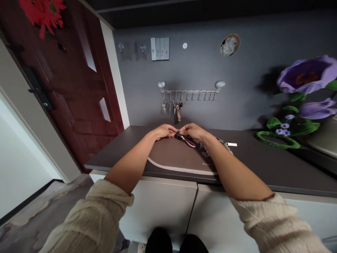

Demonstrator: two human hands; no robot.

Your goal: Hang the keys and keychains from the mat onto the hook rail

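Both of my hands meet over a brown mat [173,156] with a pale rim on a dark countertop [263,158]. My left hand [163,131] and my right hand [193,130] are closed in pinches on a small key bunch [181,136] with a pink strap [190,142] trailing onto the mat. More small metal items [204,149] lie under my right wrist, partly hidden.
A metal hook rail [191,91] on the grey wall carries several keys [172,105]. A white tag [231,144] lies on the counter. Purple artificial flowers [305,91] stand at the right, a dark red door [73,84] at the left, white cabinet doors [163,203] below.
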